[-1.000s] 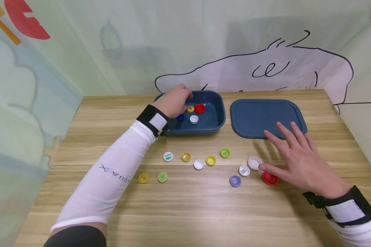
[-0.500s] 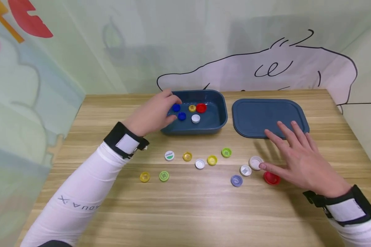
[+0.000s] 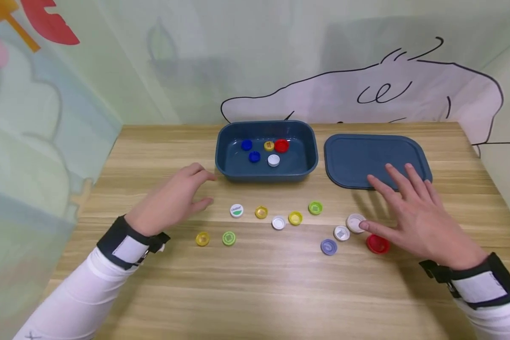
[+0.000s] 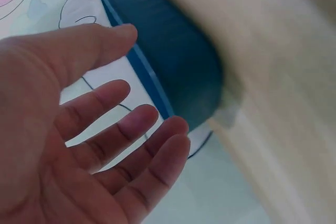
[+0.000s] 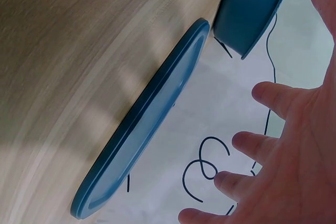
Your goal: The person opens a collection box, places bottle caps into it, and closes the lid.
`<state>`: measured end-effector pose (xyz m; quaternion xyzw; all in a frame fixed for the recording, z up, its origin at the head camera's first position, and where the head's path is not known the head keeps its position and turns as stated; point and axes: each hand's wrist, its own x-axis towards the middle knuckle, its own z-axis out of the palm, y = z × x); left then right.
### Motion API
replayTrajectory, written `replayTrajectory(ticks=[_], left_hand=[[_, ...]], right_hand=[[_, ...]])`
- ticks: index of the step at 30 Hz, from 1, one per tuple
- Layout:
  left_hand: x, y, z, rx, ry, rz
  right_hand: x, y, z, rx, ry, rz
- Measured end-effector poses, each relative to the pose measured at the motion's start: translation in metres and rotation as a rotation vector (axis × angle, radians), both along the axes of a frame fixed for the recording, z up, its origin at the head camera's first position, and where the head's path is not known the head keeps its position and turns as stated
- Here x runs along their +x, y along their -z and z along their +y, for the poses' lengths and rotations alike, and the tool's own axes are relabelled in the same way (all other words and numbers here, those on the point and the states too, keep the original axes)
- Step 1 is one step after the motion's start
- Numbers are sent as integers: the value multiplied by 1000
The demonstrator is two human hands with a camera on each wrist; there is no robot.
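My left hand point(image 3: 170, 198) hovers left of the blue box point(image 3: 267, 178), thumb and fingers apart with nothing between them. In the left wrist view its relaxed fingers point(image 4: 142, 124) overlap the box's side. Inside the box lie two dark blue caps, a yellow cap point(image 3: 269, 146), a red cap point(image 3: 282, 146) and a white cap point(image 3: 274, 160). My right hand point(image 3: 425, 222) is spread over the table near a larger red cap point(image 3: 378, 244) and a pale cap point(image 3: 355, 223), holding nothing. Its fingertips overlap the near edge of the flat blue lid point(image 3: 376, 158).
Several bottle caps lie on the wooden table, among them a white-and-green cap point(image 3: 236, 210), a green cap point(image 3: 229, 238), an amber cap point(image 3: 202, 239) and a periwinkle cap point(image 3: 329, 247). A printed curtain point(image 3: 280, 56) hangs behind the table's back edge.
My left hand has come out of the box and moved left and toward me, uncovering the blue caps inside. My right hand has stayed nearly still. The view has shifted slightly.
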<state>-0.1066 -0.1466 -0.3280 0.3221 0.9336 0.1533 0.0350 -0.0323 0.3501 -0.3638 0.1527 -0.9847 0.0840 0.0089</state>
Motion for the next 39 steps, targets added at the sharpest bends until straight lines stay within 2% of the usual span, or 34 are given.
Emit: replayTrajectory(ticks=[8,16,19,23,27,31,39], left_hand=[[30,31,-16,17,-2,-114],[49,46,-16,-12,-23,-261],[51,52,-16,-15,-17,-272],[52,55,-15,-13,9,-238],[51,53,-16,-13,23,-224],[46,46,-15,-5,18,-213],[21,11,-13,13,-54,-153]], right_hand=[[0,1,1,-13,4,1],[1,1,2,-10,1,5],[1,1,3,-10,-3,6],[1,2,3,-11,-6,10],[2,2,3,-13,-8,11],[2,3,2,-13,-12,12],[2,4,2,-12,-14,19]])
